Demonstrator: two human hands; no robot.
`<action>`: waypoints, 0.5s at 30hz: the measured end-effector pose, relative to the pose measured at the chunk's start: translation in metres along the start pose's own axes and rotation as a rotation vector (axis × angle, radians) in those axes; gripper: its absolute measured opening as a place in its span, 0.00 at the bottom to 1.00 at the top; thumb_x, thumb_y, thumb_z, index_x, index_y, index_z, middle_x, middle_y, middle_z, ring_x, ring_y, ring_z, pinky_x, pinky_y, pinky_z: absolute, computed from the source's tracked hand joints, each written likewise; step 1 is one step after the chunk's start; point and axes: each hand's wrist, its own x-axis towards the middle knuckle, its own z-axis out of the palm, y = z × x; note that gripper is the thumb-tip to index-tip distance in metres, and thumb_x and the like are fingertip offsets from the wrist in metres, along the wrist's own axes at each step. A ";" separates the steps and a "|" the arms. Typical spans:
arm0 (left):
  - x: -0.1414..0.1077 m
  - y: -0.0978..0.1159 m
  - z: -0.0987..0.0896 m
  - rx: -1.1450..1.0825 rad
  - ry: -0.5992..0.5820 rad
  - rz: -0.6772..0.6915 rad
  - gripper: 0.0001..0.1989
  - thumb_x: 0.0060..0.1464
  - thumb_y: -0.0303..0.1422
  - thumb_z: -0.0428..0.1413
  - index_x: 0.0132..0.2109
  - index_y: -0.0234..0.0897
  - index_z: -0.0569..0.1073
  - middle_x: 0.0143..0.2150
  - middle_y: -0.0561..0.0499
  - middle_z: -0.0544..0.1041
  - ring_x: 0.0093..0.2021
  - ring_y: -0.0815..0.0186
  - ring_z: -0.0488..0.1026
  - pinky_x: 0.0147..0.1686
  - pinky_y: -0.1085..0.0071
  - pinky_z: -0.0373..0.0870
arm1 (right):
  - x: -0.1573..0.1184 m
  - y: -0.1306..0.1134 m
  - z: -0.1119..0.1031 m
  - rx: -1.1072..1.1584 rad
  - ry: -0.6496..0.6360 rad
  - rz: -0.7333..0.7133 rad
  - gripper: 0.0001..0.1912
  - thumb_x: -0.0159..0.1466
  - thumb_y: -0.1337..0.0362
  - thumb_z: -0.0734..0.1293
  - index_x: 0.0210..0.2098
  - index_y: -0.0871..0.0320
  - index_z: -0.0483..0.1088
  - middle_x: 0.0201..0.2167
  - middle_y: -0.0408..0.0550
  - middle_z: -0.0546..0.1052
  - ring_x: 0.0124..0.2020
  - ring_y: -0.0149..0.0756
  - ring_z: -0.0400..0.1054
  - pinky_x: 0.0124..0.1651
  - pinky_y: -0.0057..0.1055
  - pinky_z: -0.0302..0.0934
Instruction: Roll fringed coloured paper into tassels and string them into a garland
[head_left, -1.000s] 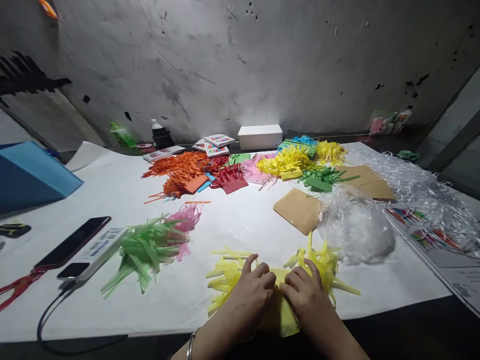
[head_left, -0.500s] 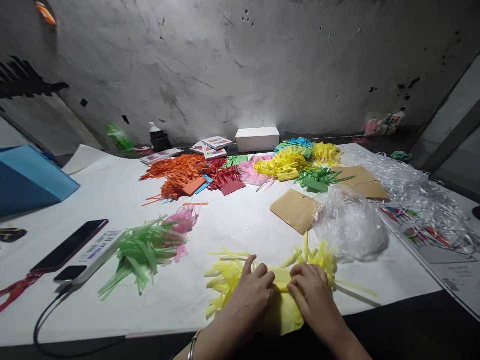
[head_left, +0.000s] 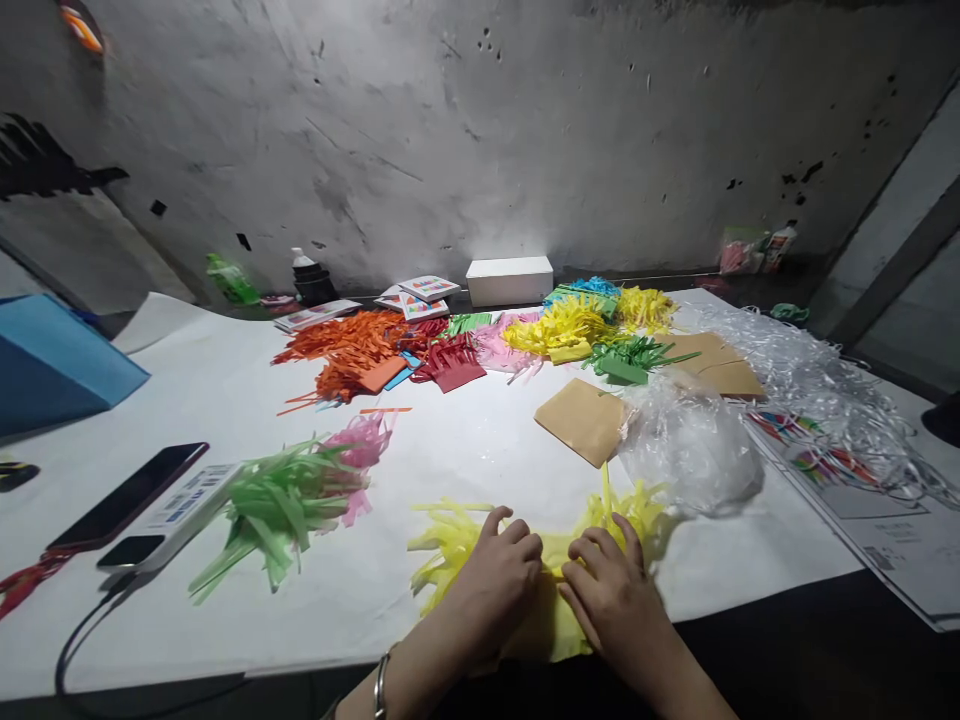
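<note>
A fringed sheet of yellow tissue paper (head_left: 546, 625) lies at the near edge of the table, its cut strips fanning out to the left and right. My left hand (head_left: 499, 570) grips its middle with curled fingers, a bangle on the wrist. Beside it, my right hand (head_left: 611, 580) pinches the same paper between thumb and fingers, with the other fingers bent over the right fringe. Part of the folded middle is hidden under both hands. Farther left lies a bundle of green tissue fringe (head_left: 281, 500), overlapping a pink fringe (head_left: 360, 445).
Orange (head_left: 352, 350), red, pink, yellow and green fringes line the back. A brown paper envelope (head_left: 581, 420) and a crumpled clear plastic bag (head_left: 690, 445) are right of centre. White ribbon (head_left: 817, 390) covers the far right. A phone (head_left: 127, 495) and a white device with a cable lie left.
My right hand has shifted slightly left and its fingers have spread a little more on the yellow paper. My left hand keeps its hold. The whole view has drifted slightly.
</note>
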 end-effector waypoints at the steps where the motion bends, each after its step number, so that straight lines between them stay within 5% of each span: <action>1: 0.001 -0.002 -0.006 -0.045 -0.001 -0.022 0.11 0.52 0.23 0.60 0.24 0.37 0.72 0.26 0.54 0.74 0.32 0.64 0.68 0.52 0.55 0.59 | 0.001 0.001 0.001 -0.036 0.002 -0.028 0.06 0.63 0.70 0.68 0.31 0.54 0.67 0.33 0.43 0.75 0.43 0.41 0.67 0.67 0.50 0.37; 4: 0.003 0.001 -0.025 -0.166 0.122 -0.081 0.07 0.51 0.23 0.59 0.28 0.37 0.74 0.33 0.53 0.78 0.36 0.63 0.71 0.51 0.57 0.61 | 0.009 0.003 0.001 -0.054 0.020 -0.075 0.10 0.63 0.75 0.65 0.29 0.55 0.67 0.28 0.42 0.74 0.41 0.39 0.67 0.67 0.49 0.39; 7: -0.003 0.018 -0.030 -0.247 0.279 -0.009 0.05 0.58 0.24 0.56 0.36 0.38 0.75 0.40 0.50 0.79 0.41 0.62 0.71 0.48 0.61 0.64 | 0.022 0.003 -0.006 0.086 0.099 0.033 0.11 0.63 0.76 0.64 0.30 0.54 0.70 0.27 0.40 0.75 0.40 0.38 0.68 0.65 0.47 0.41; 11: -0.014 0.036 -0.004 -0.278 0.094 0.065 0.08 0.60 0.33 0.58 0.46 0.39 0.75 0.45 0.48 0.80 0.45 0.60 0.74 0.46 0.66 0.69 | 0.037 0.013 -0.027 0.192 0.262 0.181 0.10 0.66 0.73 0.64 0.33 0.53 0.73 0.29 0.39 0.77 0.37 0.36 0.71 0.61 0.47 0.47; 15: -0.015 0.002 0.014 -0.194 -0.073 -0.293 0.17 0.56 0.36 0.60 0.53 0.38 0.74 0.51 0.40 0.80 0.51 0.53 0.76 0.49 0.62 0.71 | 0.031 0.054 -0.060 0.023 0.471 0.202 0.07 0.69 0.66 0.64 0.38 0.55 0.74 0.31 0.44 0.79 0.34 0.38 0.74 0.57 0.47 0.54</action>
